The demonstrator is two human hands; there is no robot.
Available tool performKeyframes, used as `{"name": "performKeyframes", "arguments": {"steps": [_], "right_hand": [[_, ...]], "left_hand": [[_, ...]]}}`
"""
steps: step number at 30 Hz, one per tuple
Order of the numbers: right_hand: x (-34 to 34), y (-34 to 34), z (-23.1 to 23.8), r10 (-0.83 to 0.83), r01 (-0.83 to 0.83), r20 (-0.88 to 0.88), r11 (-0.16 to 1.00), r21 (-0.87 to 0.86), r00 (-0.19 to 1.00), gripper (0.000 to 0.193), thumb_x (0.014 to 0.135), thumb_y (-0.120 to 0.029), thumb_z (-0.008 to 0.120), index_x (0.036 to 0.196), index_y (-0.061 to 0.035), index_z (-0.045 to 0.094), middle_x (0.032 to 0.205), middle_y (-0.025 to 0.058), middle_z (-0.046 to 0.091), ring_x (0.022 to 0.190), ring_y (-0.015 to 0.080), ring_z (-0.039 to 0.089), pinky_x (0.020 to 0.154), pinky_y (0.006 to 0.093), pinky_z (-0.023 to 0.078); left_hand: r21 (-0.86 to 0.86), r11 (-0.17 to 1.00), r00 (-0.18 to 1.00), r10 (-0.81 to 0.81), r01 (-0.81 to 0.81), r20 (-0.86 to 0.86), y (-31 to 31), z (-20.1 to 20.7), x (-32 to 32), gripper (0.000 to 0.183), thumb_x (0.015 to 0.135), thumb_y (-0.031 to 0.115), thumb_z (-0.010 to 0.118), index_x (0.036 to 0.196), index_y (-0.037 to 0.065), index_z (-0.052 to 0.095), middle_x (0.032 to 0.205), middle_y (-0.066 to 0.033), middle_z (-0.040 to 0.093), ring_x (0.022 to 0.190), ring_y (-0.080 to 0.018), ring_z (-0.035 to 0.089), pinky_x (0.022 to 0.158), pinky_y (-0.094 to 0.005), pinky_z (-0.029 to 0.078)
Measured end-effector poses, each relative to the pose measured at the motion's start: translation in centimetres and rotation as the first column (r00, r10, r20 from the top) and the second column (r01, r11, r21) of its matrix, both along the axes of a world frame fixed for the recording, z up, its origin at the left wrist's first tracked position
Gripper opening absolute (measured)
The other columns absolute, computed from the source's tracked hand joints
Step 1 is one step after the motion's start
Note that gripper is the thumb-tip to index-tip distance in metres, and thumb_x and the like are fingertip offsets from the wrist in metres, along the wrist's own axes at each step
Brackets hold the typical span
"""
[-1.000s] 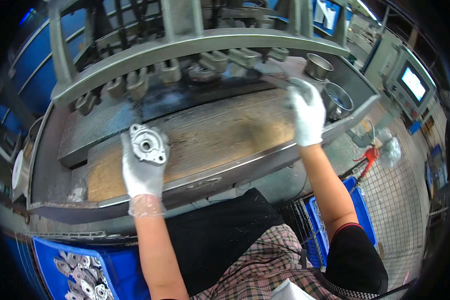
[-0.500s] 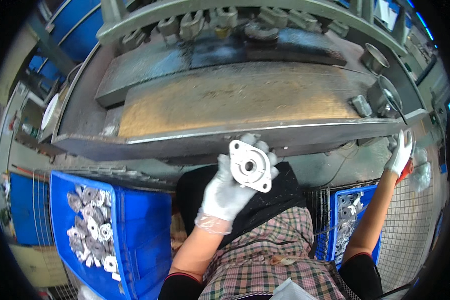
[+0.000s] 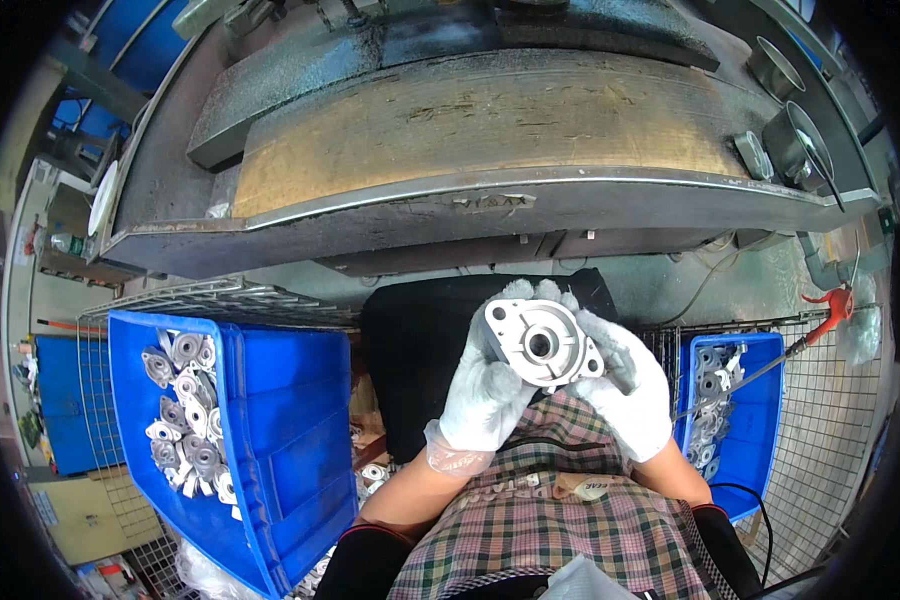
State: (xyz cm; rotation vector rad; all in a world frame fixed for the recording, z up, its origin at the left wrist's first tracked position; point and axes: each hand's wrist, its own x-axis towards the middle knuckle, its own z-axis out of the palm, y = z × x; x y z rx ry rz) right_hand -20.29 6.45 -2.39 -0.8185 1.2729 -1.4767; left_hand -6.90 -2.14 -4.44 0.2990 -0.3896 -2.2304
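Note:
In front of my lap I hold a silver metal flange casting (image 3: 559, 362), an oval part with a round hub, a dark centre hole and a bolt hole at each end. Its ribbed face is turned up toward me. My left hand (image 3: 486, 392), in a white glove, wraps it from the left and beneath, thumb along the near edge. From the right, my gloved right hand (image 3: 630, 385) closes on the other end, its fingertips partly hidden behind the part.
A blue bin (image 3: 288, 450) of similar castings stands at my left, and another blue bin (image 3: 763, 425) at my right. A red air gun (image 3: 832, 308) hangs by the wire mesh on the right. Ahead is a wooden-topped workbench (image 3: 470, 130) with a metal pot (image 3: 798, 150).
My right hand has come from beside the red air gun at the far right to the casting. The casting has shifted slightly right and down. My view has tilted lower.

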Motion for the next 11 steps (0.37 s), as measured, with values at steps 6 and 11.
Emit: {"name": "performKeyframes", "arguments": {"steps": [6, 11], "right_hand": [[-0.5, 1.0, 0.6, -0.013, 0.014, -0.013, 0.999, 0.042, 1.0, 0.063, 0.073, 0.002, 0.073, 0.131, 0.0043, 0.048, 0.133, 0.0159, 0.053, 0.12, 0.0233, 0.053, 0.102, 0.0352, 0.041], [-1.0, 1.4, 0.1, -0.034, 0.034, -0.026, 0.999, -0.004, 0.999, 0.064, 0.072, -0.004, 0.078, 0.129, 0.0042, 0.05, 0.132, 0.0167, 0.053, 0.121, 0.024, 0.052, 0.102, 0.0362, 0.041]], "left_hand": [[-0.19, 0.98, 0.996, 0.063, -0.05, 0.061, 0.6, -0.6, 0.3, 0.063, 0.076, 0.029, 0.076, 0.129, 0.01, 0.049, 0.135, -0.0141, 0.048, 0.127, -0.0359, 0.044, 0.108, -0.0498, 0.038], [-0.42, 0.907, 0.984, 0.095, -0.023, 0.151, 0.8, -0.7, 0.5, 0.067, 0.079, 0.036, 0.073, 0.134, 0.012, 0.043, 0.14, -0.0146, 0.044, 0.131, -0.0371, 0.04, 0.109, -0.0499, 0.036]]}}
